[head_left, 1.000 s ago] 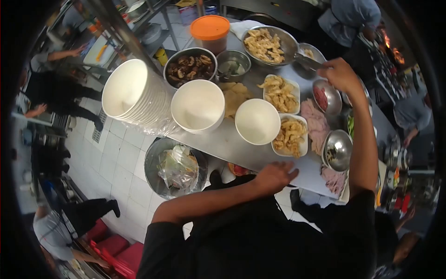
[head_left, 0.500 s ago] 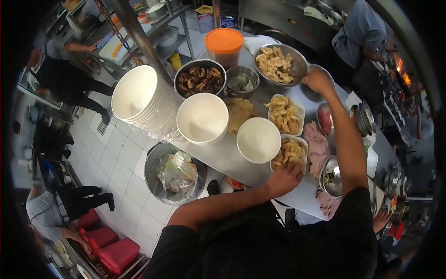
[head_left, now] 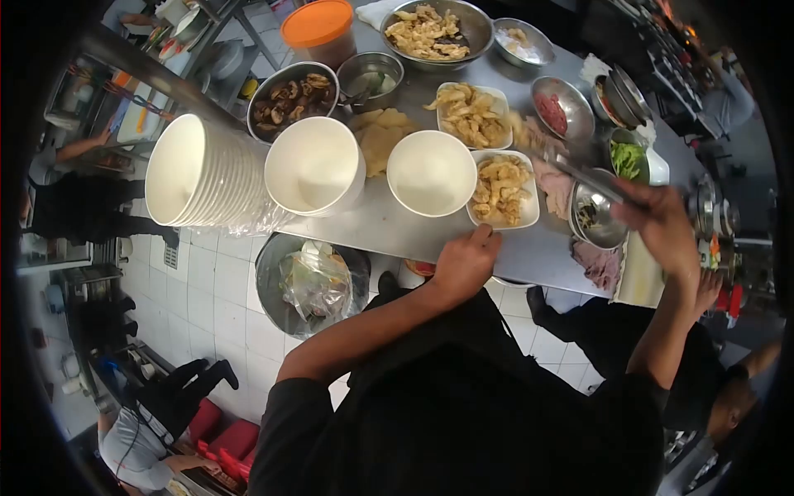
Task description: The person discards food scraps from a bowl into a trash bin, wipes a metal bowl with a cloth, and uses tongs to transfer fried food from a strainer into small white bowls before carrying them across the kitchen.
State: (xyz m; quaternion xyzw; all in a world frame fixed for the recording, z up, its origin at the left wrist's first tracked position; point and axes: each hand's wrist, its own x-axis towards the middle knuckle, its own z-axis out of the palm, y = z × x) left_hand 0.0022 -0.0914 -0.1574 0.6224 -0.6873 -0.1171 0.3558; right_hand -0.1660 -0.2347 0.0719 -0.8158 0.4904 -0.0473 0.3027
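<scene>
My left hand [head_left: 468,263] has its fingers curled at the near rim of a white dish [head_left: 529,217] of pale cooked strips [head_left: 501,190]. A second white dish [head_left: 504,103] with similar strips sits just behind it. In my right hand [head_left: 662,227] is a long metal utensil [head_left: 591,178] that looks like tongs, smeared by motion. Its far end is over the table beside the dishes, with a pale blur of food [head_left: 529,136] there. Beneath it are a metal bowl with dark bits [head_left: 597,217] and pink sliced meat [head_left: 552,182].
White paper tubs [head_left: 432,174] stand left of the dishes, beside a nested stack [head_left: 178,169]. Behind are mushrooms [head_left: 291,99], an orange-lidded tub [head_left: 317,25] and a metal bowl of pale strips [head_left: 428,35]. A lined bin [head_left: 310,285] stands below. A co-worker's hand [head_left: 707,291] is at right.
My right hand has come back from the far bowl towards me, bringing the utensil over the right side of the table. My left hand stays by the near dish. The view has shifted.
</scene>
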